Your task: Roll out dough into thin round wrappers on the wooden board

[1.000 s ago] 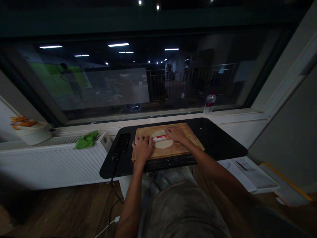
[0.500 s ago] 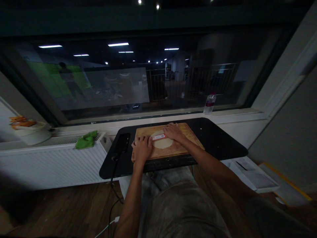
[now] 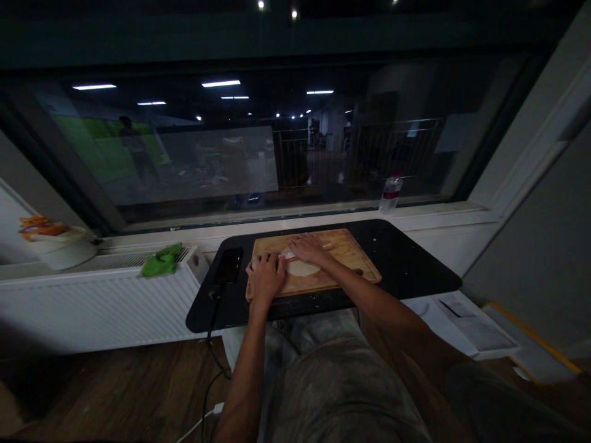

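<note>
A round sheet of pale dough (image 3: pixel 302 268) lies on the wooden cutting board (image 3: pixel 355 253). Across its far part runs a rolling pin (image 3: pixel 327 246) with a red and white label. My left hand (image 3: pixel 268 274) is at the pin's left end, its fingers bent over it. My right hand (image 3: pixel 308 248) rests over the pin's middle, fingers closed down on it, covering part of the label. The pin's right end sticks out beyond that hand. Both hands hide some of the dough's far edge.
The board sits on a black table (image 3: pixel 410 264). A phone (image 3: pixel 229 266) with a cable lies to the left. A water bottle (image 3: pixel 391 193) stands on the windowsill. A green cloth (image 3: pixel 161 261) drapes over the radiator (image 3: pixel 106 307). A white box (image 3: pixel 475 326) is low at the right.
My right hand has slid left along the rolling pin, baring its right end and covering more of the label. My left hand has barely moved.
</note>
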{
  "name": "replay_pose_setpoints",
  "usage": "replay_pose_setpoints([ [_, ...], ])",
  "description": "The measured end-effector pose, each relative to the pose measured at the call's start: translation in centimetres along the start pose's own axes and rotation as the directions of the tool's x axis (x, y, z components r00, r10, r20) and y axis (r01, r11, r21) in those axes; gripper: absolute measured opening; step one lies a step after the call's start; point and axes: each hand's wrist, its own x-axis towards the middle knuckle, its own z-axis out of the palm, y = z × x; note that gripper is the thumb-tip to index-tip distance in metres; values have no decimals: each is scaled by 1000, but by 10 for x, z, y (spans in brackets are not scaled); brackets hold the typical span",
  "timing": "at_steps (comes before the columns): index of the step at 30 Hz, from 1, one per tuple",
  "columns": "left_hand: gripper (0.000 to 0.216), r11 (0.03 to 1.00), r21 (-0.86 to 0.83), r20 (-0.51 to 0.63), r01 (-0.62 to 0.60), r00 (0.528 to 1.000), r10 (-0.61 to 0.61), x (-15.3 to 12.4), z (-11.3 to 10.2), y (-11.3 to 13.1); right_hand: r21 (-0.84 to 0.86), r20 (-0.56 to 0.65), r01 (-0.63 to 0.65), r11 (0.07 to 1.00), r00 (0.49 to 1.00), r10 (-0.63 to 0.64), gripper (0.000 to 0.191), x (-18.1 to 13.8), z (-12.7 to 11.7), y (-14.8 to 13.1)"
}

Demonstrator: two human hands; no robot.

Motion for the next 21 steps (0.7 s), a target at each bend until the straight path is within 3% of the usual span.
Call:
replay_pose_setpoints([
  [6, 46, 1000, -10, -10, -5, 1000, 5, 0, 1, 0, 17, 6, -117, 993, 993, 117, 50, -23, -8, -12],
  [11, 47, 1000, -11, -4, -3, 1000, 3, 1, 1, -1, 49, -85, -231, 972, 968, 234, 58, -45, -8, -28],
  [16, 46, 1000, 1, -5, -11, 1000, 11, 0, 1, 0, 49, -143, -211, 976, 966, 216, 58, -58, -6, -34],
  [21, 46, 1000, 13, -4, -5, 1000, 5, 1, 1, 0, 34, -105, -153, 988, 982, 156, 58, -49, -9, -26],
])
